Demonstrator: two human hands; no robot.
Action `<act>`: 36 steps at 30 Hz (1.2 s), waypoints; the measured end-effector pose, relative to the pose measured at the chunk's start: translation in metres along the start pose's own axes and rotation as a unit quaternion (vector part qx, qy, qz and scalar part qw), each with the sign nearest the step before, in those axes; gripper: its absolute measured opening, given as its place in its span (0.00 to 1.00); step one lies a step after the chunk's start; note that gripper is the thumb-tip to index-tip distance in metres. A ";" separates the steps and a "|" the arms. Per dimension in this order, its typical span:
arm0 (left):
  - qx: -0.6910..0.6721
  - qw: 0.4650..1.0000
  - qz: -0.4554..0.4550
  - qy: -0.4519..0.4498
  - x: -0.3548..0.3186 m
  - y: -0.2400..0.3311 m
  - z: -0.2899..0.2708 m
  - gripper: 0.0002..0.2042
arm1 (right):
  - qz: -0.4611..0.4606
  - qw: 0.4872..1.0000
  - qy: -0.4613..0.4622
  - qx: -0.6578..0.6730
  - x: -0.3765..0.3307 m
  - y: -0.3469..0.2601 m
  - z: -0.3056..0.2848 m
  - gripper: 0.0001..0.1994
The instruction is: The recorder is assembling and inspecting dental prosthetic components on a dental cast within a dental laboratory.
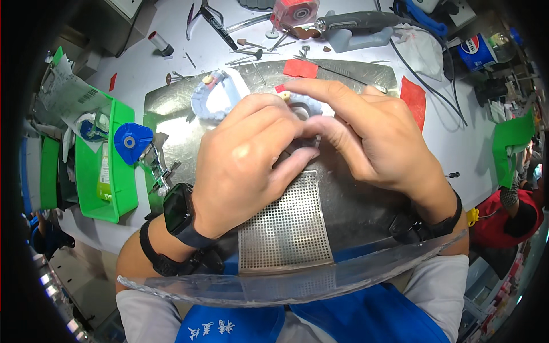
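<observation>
Between my two hands is a grey-blue dental cast [309, 103], with a yellowish artificial tooth [284, 96] and a bit of red wax [279, 88] on it. My left hand [240, 148] is closed, its thumb and fingers gripping the cast's near side. From the right, my right hand [372, 131] curls around the cast, index finger reaching over beside the red wax and thumb close to the left fingertips. Much of the cast is hidden behind the fingers. A second dental cast [200, 106], also carrying a tooth, lies to the left on the metal plate [166, 108].
A perforated metal sheet [286, 223] lies below my hands, behind a clear shield [291, 280]. Red wax sheets [300, 68], several burs and a rotary handpiece [357, 22] are at the back. Left stand a green bin [123, 188] and a blue-and-metal device [132, 143]. A cable [426, 83] runs right.
</observation>
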State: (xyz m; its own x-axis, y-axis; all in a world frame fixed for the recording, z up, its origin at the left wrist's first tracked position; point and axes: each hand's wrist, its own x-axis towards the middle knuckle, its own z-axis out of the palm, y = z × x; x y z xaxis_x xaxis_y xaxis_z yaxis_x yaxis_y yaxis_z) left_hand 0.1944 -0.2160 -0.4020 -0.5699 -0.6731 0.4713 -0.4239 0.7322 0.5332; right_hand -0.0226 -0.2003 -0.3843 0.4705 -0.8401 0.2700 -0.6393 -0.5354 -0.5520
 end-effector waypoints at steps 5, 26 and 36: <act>-0.012 1.000 -0.003 0.006 -0.002 0.000 0.002 0.15 | -0.107 0.993 0.053 -0.026 0.004 0.000 -0.004 0.29; 0.057 0.997 0.049 0.027 0.005 0.001 0.002 0.13 | -0.102 0.990 0.093 0.000 0.008 0.011 -0.008 0.17; 0.119 0.986 0.119 0.018 0.002 -0.001 -0.002 0.14 | 0.110 0.933 0.145 0.310 0.011 0.031 -0.040 0.18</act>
State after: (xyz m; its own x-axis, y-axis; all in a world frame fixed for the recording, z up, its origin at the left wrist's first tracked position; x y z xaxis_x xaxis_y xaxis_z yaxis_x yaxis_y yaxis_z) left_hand 0.1948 -0.2185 -0.4000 -0.6498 -0.4795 0.5898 -0.4370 0.8705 0.2263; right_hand -0.0617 -0.2296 -0.3675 0.1267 -0.9601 0.2492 -0.1844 -0.2696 -0.9451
